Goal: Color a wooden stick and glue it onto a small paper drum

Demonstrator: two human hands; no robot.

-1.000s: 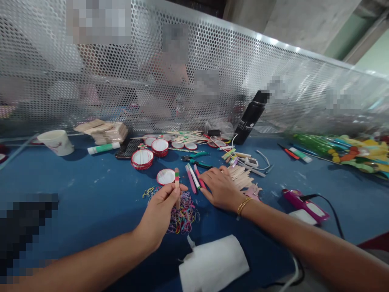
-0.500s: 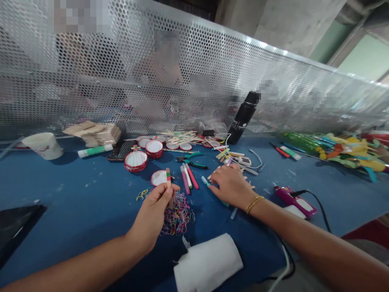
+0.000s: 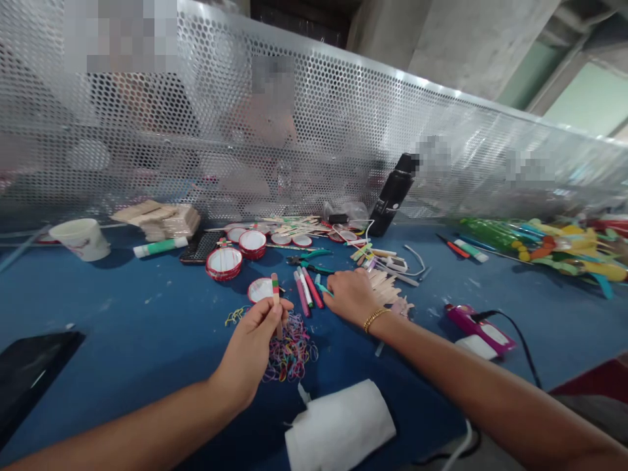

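Observation:
My left hand (image 3: 255,333) pinches a wooden craft stick (image 3: 275,291) upright, its top end marked with red and green bands. Below it lies a tangled heap of coloured rubber bands (image 3: 290,350). My right hand (image 3: 352,294) is closed, palm down, on a teal marker (image 3: 324,288); the tip shows past the fingers and the hand hides the rest. Just left of it lie pink and white markers (image 3: 310,288). Bare craft sticks (image 3: 385,286) are spread beyond my right wrist. A round white piece with a red rim (image 3: 260,288) sits behind the left hand.
Red-rimmed round containers (image 3: 224,261), pliers (image 3: 314,260) and a stick pile (image 3: 294,227) lie farther back. A black bottle (image 3: 392,199) stands by the perforated metal screen (image 3: 333,131). A paper cup (image 3: 82,239) is left, a purple corded device (image 3: 481,329) right, a white roll (image 3: 341,428) in front.
My right hand has shifted left toward the pink and white markers, taking the teal marker along and uncovering the bare sticks. My left hand still holds its banded stick.

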